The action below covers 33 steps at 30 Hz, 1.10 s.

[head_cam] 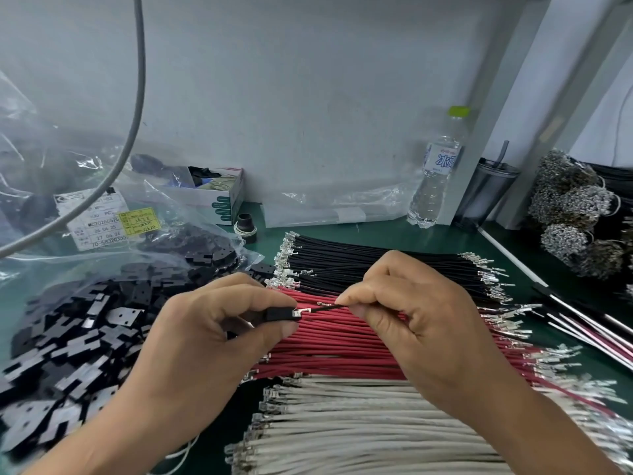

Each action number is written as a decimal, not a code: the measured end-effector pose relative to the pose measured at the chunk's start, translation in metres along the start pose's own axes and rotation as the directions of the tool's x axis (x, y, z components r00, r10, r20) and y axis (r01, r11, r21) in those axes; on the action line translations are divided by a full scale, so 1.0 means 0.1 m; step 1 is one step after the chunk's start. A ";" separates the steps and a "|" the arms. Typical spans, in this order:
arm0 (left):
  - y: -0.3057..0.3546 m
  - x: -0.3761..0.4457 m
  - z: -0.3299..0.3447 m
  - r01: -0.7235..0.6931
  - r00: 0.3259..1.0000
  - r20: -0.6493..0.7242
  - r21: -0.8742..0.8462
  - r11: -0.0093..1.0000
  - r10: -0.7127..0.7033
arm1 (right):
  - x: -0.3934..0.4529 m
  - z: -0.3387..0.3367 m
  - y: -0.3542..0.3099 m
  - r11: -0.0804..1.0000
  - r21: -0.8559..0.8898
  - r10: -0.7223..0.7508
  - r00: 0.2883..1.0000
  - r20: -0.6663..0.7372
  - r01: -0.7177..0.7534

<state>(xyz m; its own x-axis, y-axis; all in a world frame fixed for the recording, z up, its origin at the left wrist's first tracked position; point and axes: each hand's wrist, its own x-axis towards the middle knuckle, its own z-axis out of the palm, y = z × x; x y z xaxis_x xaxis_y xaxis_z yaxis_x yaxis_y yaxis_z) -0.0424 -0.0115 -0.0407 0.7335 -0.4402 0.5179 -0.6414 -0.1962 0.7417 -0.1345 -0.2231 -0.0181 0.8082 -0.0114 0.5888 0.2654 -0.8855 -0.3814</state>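
The left hand [205, 330] is gripping a housing [278, 315]; the right hand [411, 303] is pinching a wire [331, 306], its tip pointing left, just beside the housing.

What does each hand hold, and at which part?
Left hand pinches a black connector by its body; right hand pinches a black wire just behind its terminal.

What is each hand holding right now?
Left hand: pinches a small black rectangular block.
Right hand: pinches a thin black wire with a silver metal tip.
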 end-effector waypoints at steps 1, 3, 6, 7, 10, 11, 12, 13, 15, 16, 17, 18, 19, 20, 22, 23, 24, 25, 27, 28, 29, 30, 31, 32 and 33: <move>-0.01 0.00 0.00 0.002 1.000 0.004 -0.009 1.000 -0.002 | 0.00 0.00 0.00 1.000 0.000 0.001 1.000 0.015 -0.001; -0.02 0.01 -0.01 0.017 1.000 0.017 -0.065 0.998 -0.016 | 0.01 0.01 -0.01 0.998 0.042 0.036 0.999 0.040 -0.038; -0.04 0.01 -0.05 0.042 0.998 0.060 -0.188 0.981 -0.032 | 0.01 0.04 0.00 0.983 0.150 0.093 0.993 0.074 -0.104; -0.04 0.01 -0.06 0.046 0.997 0.074 -0.199 0.979 -0.032 | 0.01 0.05 0.00 0.980 0.163 0.100 0.992 0.077 -0.112; -0.06 0.00 -0.03 0.025 0.998 0.064 -0.105 0.994 -0.018 | 0.00 0.13 -0.03 0.999 0.018 0.046 0.998 0.030 -0.047; -0.06 -0.01 -0.02 0.020 0.998 0.056 -0.060 0.998 -0.017 | 0.00 0.14 -0.04 0.998 -0.057 0.013 1.000 0.011 -0.013; -0.06 -0.01 -0.02 0.018 0.998 0.052 -0.025 1.000 -0.017 | 0.00 0.15 -0.06 0.994 -0.105 -0.018 1.000 -0.007 0.017; -0.07 -0.01 -0.02 0.021 0.998 0.053 -0.013 1.000 -0.020 | 0.00 0.16 -0.07 0.992 -0.123 -0.042 0.999 -0.026 0.039; -0.07 0.00 -0.02 0.036 0.998 0.058 -0.072 0.997 -0.032 | -0.01 0.17 -0.08 0.994 -0.099 -0.052 0.997 -0.049 0.047; -0.07 0.00 -0.03 0.043 0.998 0.060 -0.125 0.991 -0.035 | -0.01 0.19 -0.09 0.997 -0.071 -0.041 0.998 -0.044 0.038; -0.06 0.01 -0.04 0.043 0.997 0.063 -0.167 0.985 -0.033 | -0.01 0.21 -0.10 0.998 -0.045 -0.034 0.999 -0.030 0.032; -0.06 0.00 -0.04 0.037 0.997 0.067 -0.182 0.983 -0.025 | -0.02 0.23 -0.10 0.999 -0.027 -0.032 0.999 -0.015 0.032; -0.05 0.00 -0.04 0.027 0.997 0.070 -0.170 0.985 -0.016 | -0.02 0.24 -0.10 0.999 -0.022 -0.035 0.999 -0.006 0.035; -0.04 0.00 -0.03 0.020 0.997 0.072 -0.148 0.989 -0.010 | -0.02 0.24 -0.10 0.999 -0.023 -0.038 0.999 0.000 0.038; -0.03 0.00 -0.02 0.015 0.998 0.065 -0.119 0.993 -0.007 | -0.01 0.21 -0.06 0.999 -0.027 -0.040 0.999 0.001 0.040; -0.02 0.00 -0.01 0.018 0.998 0.063 -0.116 0.993 -0.011 | 0.00 0.19 -0.05 0.999 -0.022 -0.042 0.999 -0.004 0.041; -0.02 0.00 0.00 0.020 0.998 0.065 -0.114 0.993 -0.012 | 0.01 0.18 -0.04 0.999 -0.020 -0.050 0.999 -0.012 0.050; -0.01 -0.01 0.01 0.017 0.998 0.069 -0.112 0.994 -0.009 | 0.01 0.18 -0.04 0.998 -0.029 -0.065 0.998 -0.022 0.064; 0.00 -0.03 0.01 0.015 0.998 0.067 -0.120 0.993 -0.007 | 0.02 0.20 -0.07 0.993 -0.063 -0.101 0.994 -0.041 0.098; 0.00 -0.03 0.01 0.018 0.998 0.060 -0.129 0.992 -0.011 | 0.02 0.22 -0.08 0.991 -0.073 -0.115 0.992 -0.051 0.111; 0.01 -0.03 0.00 0.022 0.999 0.051 -0.131 0.991 -0.015 | 0.02 0.24 -0.09 0.990 -0.078 -0.126 0.990 -0.064 0.121; 0.01 -0.03 -0.01 0.023 0.999 0.043 -0.130 0.991 -0.018 | 0.02 0.25 -0.11 0.988 -0.080 -0.135 0.988 -0.076 0.129; 0.01 -0.03 -0.01 0.024 0.999 0.036 -0.127 0.992 -0.019 | 0.02 0.26 -0.12 0.988 -0.082 -0.141 0.986 -0.084 0.134; 0.01 -0.03 -0.01 0.030 0.999 0.033 -0.131 0.991 -0.025 | 0.02 0.27 -0.12 0.987 -0.082 -0.145 0.986 -0.086 0.138; 0.00 -0.03 -0.02 0.035 0.999 0.034 -0.133 0.990 -0.031 | 0.01 0.29 -0.13 0.986 -0.084 -0.150 0.985 -0.083 0.143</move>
<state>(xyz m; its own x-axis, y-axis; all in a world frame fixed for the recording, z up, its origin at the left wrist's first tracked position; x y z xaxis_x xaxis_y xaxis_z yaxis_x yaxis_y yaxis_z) -0.0446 -0.0087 -0.0413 0.7449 -0.4632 0.4801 -0.5796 -0.0930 0.8096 -0.1217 -0.1983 -0.0327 0.7126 0.0833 0.6966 0.3335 -0.9138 -0.2319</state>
